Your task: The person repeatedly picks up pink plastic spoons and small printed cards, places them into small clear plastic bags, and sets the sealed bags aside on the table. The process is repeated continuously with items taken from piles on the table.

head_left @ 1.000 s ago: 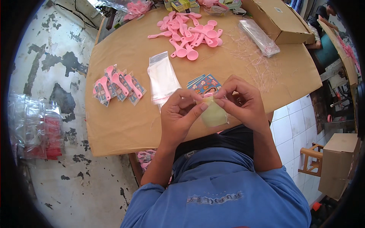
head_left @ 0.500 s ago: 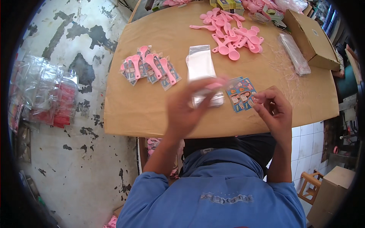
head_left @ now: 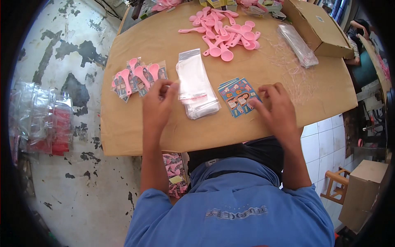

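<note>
Far left, at 9 o'clock on the floor, a heap of clear bags w/ red contents (head_left: 45, 123); not part of the work in hand.

On the counter (head_left: 135, 140), left part, the packed spoon bags (head_left: 138, 76): a small fanned row, each w/ a pink spoon and a printed card sealed in; these look like the finished pieces, only a handful so far.

Left hand (head_left: 158, 105) lies flat just below that row, at its 5 o'clock; fingers (head_left: 164, 88) spread fairly wide, tips touching the left edge of the clear bag stack (head_left: 197, 86); nothing gripped, as far as shows.

The clear bag stack sits mid-counter, 12 o'clock from the person's chest: long narrow sleeves, glossy, w/ a thin red strip near the lower end; pile looks thick, so plenty left to fill.

Above it, at 12–1 o'clock, the loose pink spoons (head_left: 224, 35): a big tangled pile, round bowls, short handles; judging by its size vs. the packed row, most of the job is ahead.

Right of the bags, the printed cards (head_left: 238, 96): a small fanned deck, blue w/ bright pictures.

Right hand (head_left: 275, 109) rests at the cards' 4 o'clock; fingers (head_left: 257, 103) bent, close together, tips on the deck's right edge, seemingly peeling one off; can't tell if a card is pinched yet.

Far right, 1–2 o'clock, another clear sleeve pack (head_left: 298, 45) and a cardboard box (head_left: 319, 26).
</note>
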Available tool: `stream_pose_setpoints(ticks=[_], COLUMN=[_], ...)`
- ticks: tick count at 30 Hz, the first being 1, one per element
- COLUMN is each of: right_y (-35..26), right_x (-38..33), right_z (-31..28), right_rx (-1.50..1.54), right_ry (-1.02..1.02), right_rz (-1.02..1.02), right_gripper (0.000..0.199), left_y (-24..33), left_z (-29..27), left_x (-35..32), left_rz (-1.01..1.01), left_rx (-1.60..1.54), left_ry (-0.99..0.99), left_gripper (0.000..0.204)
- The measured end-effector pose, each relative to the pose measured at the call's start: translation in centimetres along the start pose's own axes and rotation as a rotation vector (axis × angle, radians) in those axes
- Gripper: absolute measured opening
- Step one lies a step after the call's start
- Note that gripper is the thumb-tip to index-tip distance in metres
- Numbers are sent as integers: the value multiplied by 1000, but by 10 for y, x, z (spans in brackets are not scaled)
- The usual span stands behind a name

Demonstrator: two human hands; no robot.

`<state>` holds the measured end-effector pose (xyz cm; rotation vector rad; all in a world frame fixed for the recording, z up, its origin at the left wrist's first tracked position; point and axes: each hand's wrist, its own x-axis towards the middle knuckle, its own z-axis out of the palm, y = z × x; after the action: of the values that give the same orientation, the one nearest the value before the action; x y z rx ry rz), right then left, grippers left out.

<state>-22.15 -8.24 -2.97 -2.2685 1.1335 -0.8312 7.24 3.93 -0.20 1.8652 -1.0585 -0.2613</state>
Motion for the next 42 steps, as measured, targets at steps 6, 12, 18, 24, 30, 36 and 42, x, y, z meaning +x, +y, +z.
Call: stream_pose_setpoints(ticks=[6, 12, 18, 24, 30, 36, 42], right_y=[-24, -17, -13, -4, -5, -9, -17], right_x=[-1, -2, 5, 15, 17, 16, 11], right_z=[18, 14, 10, 9, 7, 15, 14], right_rx=[-225, -34, -51, 97, 309, -30, -20], right_ry=[-71, -78, -111, -164, -118, -17, -152], right_rz=[-58, -93, -40, -44, 192, 3, -90], right_gripper=[48, 49, 41, 36, 35, 37, 33], left_y=[1, -17, -20, -24, 2, 6, 27], left_z=[24, 12, 9, 5, 13, 32, 45], left_x=[8, 4, -3, -9, -25, -30, -33], left_rz=[-131, -191, 18, -33, -257, -299, -314], left_rx=[161, -66, 129, -306, -1004, -1086, -1219], left_ry=[-105, -78, 75, 139, -100, -78, -119], left_gripper=[28, 24, 21, 17, 28, 28, 26])
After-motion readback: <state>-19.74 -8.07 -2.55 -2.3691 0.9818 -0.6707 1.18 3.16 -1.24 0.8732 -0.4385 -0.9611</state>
